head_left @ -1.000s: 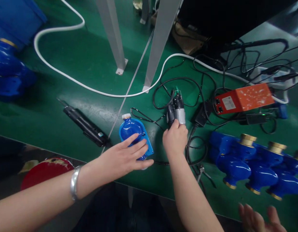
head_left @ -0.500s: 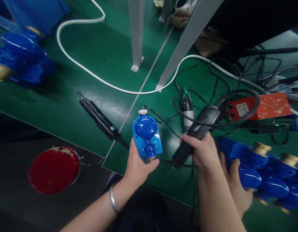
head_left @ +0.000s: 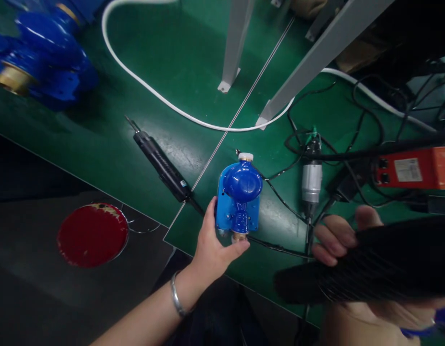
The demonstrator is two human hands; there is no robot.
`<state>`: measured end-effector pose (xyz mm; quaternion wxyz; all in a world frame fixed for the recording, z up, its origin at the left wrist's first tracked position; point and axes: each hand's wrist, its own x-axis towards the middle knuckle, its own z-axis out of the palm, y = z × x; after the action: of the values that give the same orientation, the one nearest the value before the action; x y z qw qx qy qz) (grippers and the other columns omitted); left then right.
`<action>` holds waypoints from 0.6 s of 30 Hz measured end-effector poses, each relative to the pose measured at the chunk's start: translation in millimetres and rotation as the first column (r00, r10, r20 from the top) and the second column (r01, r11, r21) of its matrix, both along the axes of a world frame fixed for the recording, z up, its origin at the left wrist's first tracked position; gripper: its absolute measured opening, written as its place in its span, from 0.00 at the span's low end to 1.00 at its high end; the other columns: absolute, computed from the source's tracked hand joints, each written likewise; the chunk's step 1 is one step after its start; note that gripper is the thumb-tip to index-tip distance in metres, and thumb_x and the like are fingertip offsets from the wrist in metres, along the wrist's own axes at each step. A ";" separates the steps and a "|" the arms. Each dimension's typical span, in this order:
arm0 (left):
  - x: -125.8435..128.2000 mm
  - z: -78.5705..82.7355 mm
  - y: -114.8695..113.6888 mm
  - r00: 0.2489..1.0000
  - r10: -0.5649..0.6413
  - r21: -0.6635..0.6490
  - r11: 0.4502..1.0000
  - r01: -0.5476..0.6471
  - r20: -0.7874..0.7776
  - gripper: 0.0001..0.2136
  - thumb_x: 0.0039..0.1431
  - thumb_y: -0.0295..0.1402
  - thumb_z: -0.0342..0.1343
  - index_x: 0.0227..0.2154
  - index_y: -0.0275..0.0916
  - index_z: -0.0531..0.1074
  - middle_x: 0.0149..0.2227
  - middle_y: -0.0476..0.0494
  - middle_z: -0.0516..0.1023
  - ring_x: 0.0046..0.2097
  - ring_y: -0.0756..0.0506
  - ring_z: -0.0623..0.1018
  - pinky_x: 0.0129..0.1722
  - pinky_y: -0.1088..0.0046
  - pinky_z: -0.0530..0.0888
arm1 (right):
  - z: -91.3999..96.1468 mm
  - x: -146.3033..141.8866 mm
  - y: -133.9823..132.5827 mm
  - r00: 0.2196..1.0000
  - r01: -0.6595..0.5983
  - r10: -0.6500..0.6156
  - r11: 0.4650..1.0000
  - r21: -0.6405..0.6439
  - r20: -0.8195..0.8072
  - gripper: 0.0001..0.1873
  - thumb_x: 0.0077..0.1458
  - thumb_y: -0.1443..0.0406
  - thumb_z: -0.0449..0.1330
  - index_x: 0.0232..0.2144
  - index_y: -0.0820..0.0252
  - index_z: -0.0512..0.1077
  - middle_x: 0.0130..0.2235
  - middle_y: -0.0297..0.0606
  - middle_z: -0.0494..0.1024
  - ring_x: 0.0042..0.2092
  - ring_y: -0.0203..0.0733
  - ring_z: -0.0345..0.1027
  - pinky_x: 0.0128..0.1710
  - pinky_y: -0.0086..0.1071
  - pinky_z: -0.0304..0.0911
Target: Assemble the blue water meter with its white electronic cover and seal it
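Observation:
My left hand [head_left: 214, 245] grips the lower end of a small blue water meter [head_left: 239, 194] with a white cap, holding it upright over the green table [head_left: 143, 91]. My right hand [head_left: 343, 235] is wrapped round a black ribbed electric screwdriver [head_left: 366, 262], raised close to the camera at the lower right; its fingers curl over the tool's body. A silver and black tool [head_left: 311, 178] with cables lies on the table between the two hands.
Another black electric screwdriver [head_left: 160, 163] lies left of the meter. An orange box [head_left: 413, 168] and tangled black cables sit at right. A white hose [head_left: 164, 103] curves past grey metal legs [head_left: 233, 48]. Large blue meter bodies [head_left: 42, 57] are at far left, a red disc [head_left: 92, 234] below the table.
My right hand has lifted the black screwdriver up and toward the camera. My left hand has turned the blue meter more upright. The view has shifted left, and the other person's hand is out of view.

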<state>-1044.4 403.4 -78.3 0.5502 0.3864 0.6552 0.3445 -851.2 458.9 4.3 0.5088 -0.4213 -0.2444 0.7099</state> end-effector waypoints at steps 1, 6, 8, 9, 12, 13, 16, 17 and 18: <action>0.1 -1.2 -0.6 1.000 0.009 0.000 1.000 -0.009 0.005 0.45 0.43 0.44 0.64 0.61 0.40 0.44 0.58 0.35 0.58 0.58 0.37 0.63 0.57 0.54 0.61 | -2.6 -4.8 0.2 0.999 -0.010 0.009 0.999 -0.036 -0.037 0.29 0.41 0.53 0.67 0.46 0.54 0.70 0.29 0.34 0.60 0.29 0.33 0.58 0.23 0.23 0.62; 0.2 -4.5 -0.3 1.000 0.026 0.000 1.000 -0.026 0.013 0.45 0.42 0.44 0.64 0.60 0.42 0.45 0.58 0.37 0.59 0.57 0.38 0.64 0.57 0.56 0.62 | -3.2 -21.8 -0.5 0.985 0.090 -0.118 0.975 -0.204 -0.127 0.21 0.47 0.54 0.63 0.44 0.54 0.70 0.29 0.37 0.63 0.29 0.34 0.59 0.22 0.24 0.59; 0.3 -5.1 -0.2 1.000 0.026 0.008 1.000 -0.026 0.000 0.46 0.42 0.44 0.65 0.60 0.41 0.45 0.58 0.36 0.60 0.57 0.38 0.64 0.56 0.56 0.62 | 3.4 -26.3 -2.3 0.985 0.104 -0.134 0.964 -0.244 -0.108 0.19 0.47 0.52 0.63 0.41 0.49 0.71 0.29 0.36 0.65 0.28 0.34 0.60 0.22 0.25 0.58; 0.4 -5.2 -0.3 1.000 0.026 0.009 1.000 -0.026 -0.009 0.46 0.41 0.44 0.65 0.60 0.41 0.45 0.58 0.36 0.60 0.57 0.38 0.64 0.56 0.55 0.62 | 7.0 -28.4 -3.5 0.990 0.088 -0.114 0.961 -0.264 -0.086 0.18 0.47 0.51 0.62 0.41 0.47 0.71 0.30 0.36 0.67 0.27 0.35 0.60 0.23 0.25 0.57; 0.8 -4.9 -0.9 0.998 0.033 0.002 0.999 -0.033 -0.045 0.46 0.41 0.45 0.65 0.60 0.40 0.46 0.57 0.34 0.60 0.56 0.37 0.65 0.55 0.53 0.63 | 14.0 -32.4 -7.0 0.999 -0.009 0.000 0.955 -0.297 -0.032 0.17 0.51 0.50 0.58 0.41 0.45 0.71 0.32 0.37 0.71 0.24 0.36 0.61 0.23 0.29 0.56; 0.9 -4.5 -1.1 0.998 0.032 0.002 0.999 -0.032 -0.054 0.46 0.41 0.45 0.64 0.60 0.40 0.46 0.58 0.34 0.60 0.56 0.37 0.65 0.55 0.53 0.63 | 14.6 -32.5 -7.5 0.999 -0.035 0.029 0.954 -0.299 -0.024 0.17 0.51 0.50 0.58 0.42 0.44 0.71 0.32 0.39 0.72 0.24 0.37 0.62 0.24 0.30 0.56; 1.9 -2.5 -1.0 0.997 0.016 0.004 1.000 -0.016 -0.080 0.45 0.43 0.43 0.64 0.60 0.40 0.45 0.58 0.34 0.60 0.56 0.37 0.65 0.55 0.53 0.64 | 13.7 -27.7 -4.7 1.000 -0.020 0.025 0.967 -0.256 0.017 0.20 0.50 0.49 0.57 0.42 0.47 0.72 0.32 0.39 0.72 0.23 0.38 0.61 0.22 0.31 0.56; 2.5 -1.7 -0.5 0.996 0.010 0.002 1.000 -0.010 -0.088 0.44 0.43 0.42 0.63 0.60 0.39 0.45 0.57 0.34 0.61 0.56 0.37 0.65 0.54 0.54 0.65 | 13.7 -24.4 -2.6 0.999 0.014 -0.002 0.976 -0.218 0.051 0.20 0.50 0.48 0.57 0.41 0.49 0.73 0.31 0.39 0.72 0.22 0.37 0.60 0.21 0.30 0.55; 3.2 -0.8 0.2 0.996 0.007 -0.004 1.000 -0.008 -0.093 0.44 0.43 0.41 0.63 0.61 0.39 0.45 0.57 0.33 0.61 0.56 0.37 0.66 0.54 0.53 0.65 | 14.3 -20.4 0.0 0.995 0.045 -0.028 0.981 -0.190 0.092 0.20 0.49 0.47 0.56 0.39 0.49 0.73 0.30 0.38 0.72 0.21 0.37 0.59 0.20 0.30 0.55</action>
<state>-1041.2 403.6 -79.1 0.5188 0.3984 0.6821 0.3270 -871.6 458.9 18.5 0.4673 -0.5039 -0.1895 0.7012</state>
